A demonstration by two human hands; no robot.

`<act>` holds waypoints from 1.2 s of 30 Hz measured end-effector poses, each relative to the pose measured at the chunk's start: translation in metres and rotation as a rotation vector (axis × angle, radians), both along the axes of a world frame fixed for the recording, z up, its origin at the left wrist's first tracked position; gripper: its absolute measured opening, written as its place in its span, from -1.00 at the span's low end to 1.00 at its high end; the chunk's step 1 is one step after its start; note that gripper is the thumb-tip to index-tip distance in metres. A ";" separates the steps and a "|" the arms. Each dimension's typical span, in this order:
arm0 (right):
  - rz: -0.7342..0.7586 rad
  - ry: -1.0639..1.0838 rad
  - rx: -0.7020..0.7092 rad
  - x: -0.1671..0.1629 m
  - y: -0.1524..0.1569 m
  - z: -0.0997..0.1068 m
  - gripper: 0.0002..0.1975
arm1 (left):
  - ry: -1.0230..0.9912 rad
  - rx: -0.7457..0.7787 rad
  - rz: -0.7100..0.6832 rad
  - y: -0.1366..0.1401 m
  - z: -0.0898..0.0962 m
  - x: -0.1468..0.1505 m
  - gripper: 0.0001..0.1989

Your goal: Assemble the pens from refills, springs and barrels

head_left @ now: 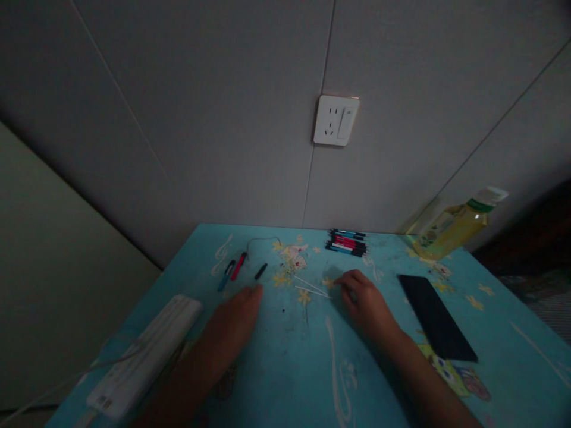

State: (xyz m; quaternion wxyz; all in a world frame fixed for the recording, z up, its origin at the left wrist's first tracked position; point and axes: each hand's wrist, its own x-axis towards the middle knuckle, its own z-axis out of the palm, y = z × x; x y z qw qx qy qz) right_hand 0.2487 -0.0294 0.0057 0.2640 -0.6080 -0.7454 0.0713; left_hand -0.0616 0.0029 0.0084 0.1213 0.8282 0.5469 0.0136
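Free tabletop (pixel 289 356), white sticks (pixel 317 292) beyond

2 hands (pixel 363 302), 2 white sticks (pixel 307 289), 1 bottle (pixel 452 232), 1 power strip (pixel 149 351)

The counter (pixel 285 362) is turquoise, patterned with yellow flowers, white swirls and a yellow cartoon figure. One loose pen, the blue pen (pixel 226 276), has a dark end; the red pen (pixel 239 266) is dark-ended too. The short piece (pixel 261 271) is black, the sticks (pixel 313 292) white. The pen row (pixel 347 242) mixes red, blue and black. The bottle (pixel 455 229) shows yellow, with a green band and white cap. The slab (pixel 437 318) is plain black, the power strip (pixel 147 353) and socket (pixel 336 120) white, the wall (pixel 223 119) grey with thin seams.
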 end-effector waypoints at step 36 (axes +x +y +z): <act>0.048 -0.055 -0.074 -0.020 0.002 -0.021 -0.84 | -1.131 -0.162 0.108 -0.021 -0.012 0.060 -0.72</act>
